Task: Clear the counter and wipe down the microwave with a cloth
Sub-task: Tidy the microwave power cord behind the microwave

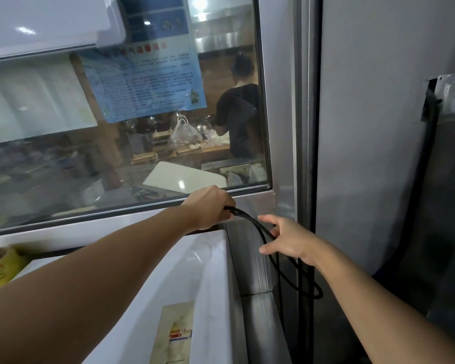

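Your left hand reached to the centre of the frame, fingers curled around a black cable just below the window sill. The fingertips themselves were turned away from the camera, so the exact pinch was hidden, but the cable came out of your fist. Your right hand sat just right of it, fingers spread and loosely bent around the same cable; whether they actually pressed on it I cannot tell. Below your right hand the cable dropped into a loop in the dark gap at lower right of centre, and its far end was lost in shadow.

The white microwave filled the lower centre, its top under your left forearm and its front cut off by the bottom edge. A label on its top was too blurred to read. A yellow object at the left edge was partly cut off. No cloth showed. Behind the glass, a person in black stood with their back turned, dimmed by reflections.
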`<action>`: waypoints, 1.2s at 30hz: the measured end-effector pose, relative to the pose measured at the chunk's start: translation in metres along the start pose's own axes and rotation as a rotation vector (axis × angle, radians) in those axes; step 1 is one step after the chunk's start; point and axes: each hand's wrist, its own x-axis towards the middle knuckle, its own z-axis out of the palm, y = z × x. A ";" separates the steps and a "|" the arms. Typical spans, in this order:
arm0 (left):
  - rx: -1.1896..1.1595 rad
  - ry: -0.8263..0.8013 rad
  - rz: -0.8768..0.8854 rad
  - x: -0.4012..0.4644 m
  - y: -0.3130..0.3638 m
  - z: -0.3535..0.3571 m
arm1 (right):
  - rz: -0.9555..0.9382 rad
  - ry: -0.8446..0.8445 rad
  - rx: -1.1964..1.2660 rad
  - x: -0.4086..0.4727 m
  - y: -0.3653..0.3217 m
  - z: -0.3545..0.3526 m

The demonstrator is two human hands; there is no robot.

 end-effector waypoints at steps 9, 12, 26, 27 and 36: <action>0.025 -0.001 -0.011 0.001 -0.004 0.000 | -0.163 -0.005 0.143 0.018 0.011 0.005; 0.010 -0.010 -0.020 0.004 -0.003 0.002 | -0.248 0.101 0.137 0.016 0.017 0.010; 0.111 -0.076 -0.011 0.007 0.002 0.006 | -0.243 0.103 -0.388 0.010 0.018 -0.003; 0.122 -0.077 -0.007 0.006 0.003 0.006 | -0.221 0.094 -0.420 0.012 0.015 -0.003; 0.025 0.027 -0.012 -0.001 -0.006 0.008 | -0.214 0.270 -0.436 0.028 0.010 0.014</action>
